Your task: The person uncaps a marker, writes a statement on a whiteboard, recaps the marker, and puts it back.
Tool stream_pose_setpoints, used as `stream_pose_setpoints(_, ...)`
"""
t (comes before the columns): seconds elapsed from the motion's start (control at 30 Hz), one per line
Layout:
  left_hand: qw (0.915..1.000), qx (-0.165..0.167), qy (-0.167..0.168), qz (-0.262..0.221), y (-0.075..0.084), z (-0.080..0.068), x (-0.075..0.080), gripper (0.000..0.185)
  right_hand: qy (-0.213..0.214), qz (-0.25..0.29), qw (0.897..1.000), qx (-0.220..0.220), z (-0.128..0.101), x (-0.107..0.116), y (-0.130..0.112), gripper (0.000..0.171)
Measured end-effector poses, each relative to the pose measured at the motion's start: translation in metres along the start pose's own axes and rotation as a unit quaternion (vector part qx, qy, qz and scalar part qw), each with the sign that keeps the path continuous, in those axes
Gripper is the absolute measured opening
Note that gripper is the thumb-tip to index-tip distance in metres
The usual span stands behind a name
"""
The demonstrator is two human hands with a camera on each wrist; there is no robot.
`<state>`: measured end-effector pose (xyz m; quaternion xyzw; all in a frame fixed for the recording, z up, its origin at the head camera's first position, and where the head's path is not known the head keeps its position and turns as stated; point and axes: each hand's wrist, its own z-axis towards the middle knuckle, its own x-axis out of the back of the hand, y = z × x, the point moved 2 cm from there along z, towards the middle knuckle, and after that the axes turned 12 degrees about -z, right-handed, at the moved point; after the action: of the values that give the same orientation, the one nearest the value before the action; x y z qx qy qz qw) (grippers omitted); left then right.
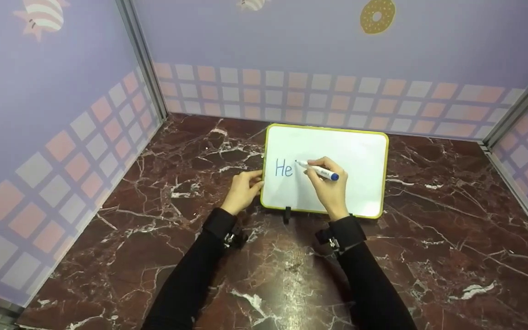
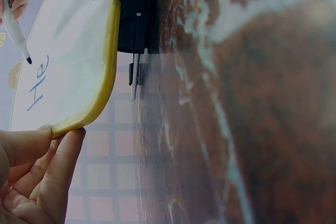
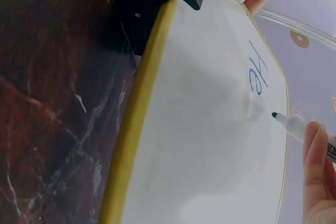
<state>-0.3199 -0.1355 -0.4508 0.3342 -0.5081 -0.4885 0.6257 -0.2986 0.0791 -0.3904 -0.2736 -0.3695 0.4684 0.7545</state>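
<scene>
Whiteboard [image 1: 337, 146] — one, white with a yellow-green rim — stands propped on the dark red marble table [image 1: 429, 256], near the back wall of the booth and tilted back on one black clip stand [image 1: 287, 214] at its lower edge. Two blue letters [image 1: 284, 168], "He", are written on its left half. One marker [image 1: 319, 170], white-barrelled with a blue end cap, is pinched in the fingers of the right hand [image 1: 329, 185], thumb and fingers curled round the barrel; its dark tip touches or sits just off the board right beside the "e" — the wrist views show it very close, but I cannot tell if it makes contact. The left hand [image 1: 242, 191] rests at the board's lower left corner, fingertips curled against the rim, thumb on the front edge and fingers behind it, holding that corner. Both arms wear black sleeves, each with one wrist-mounted camera strap. Three booth walls surround the table, lilac with a band of pink and white squares; one doughnut picture [image 1: 377, 16] and two striped star-like figures [image 1: 41, 16] show on them.
</scene>
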Motion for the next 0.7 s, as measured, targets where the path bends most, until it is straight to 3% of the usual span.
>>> stream_pose_setpoints(0.3,0.9999,0.011,-0.003,-0.005,0.001,0.001,-0.001,0.037,-0.009,-0.012,1.000,-0.001,0.000,0.000,0.002,0.009)
stream_pose_setpoints(0.57,0.9998,0.018,-0.005,-0.002,0.000,0.002,-0.001,0.038,-0.061,-0.051,0.996,-0.031,0.000,0.005,-0.003,0.009)
stream_pose_setpoints(0.7,0.9998,0.020,-0.002,-0.005,0.000,0.001,-0.002,0.038,-0.059,-0.054,0.996,-0.034,0.001,0.010,-0.006,0.009)
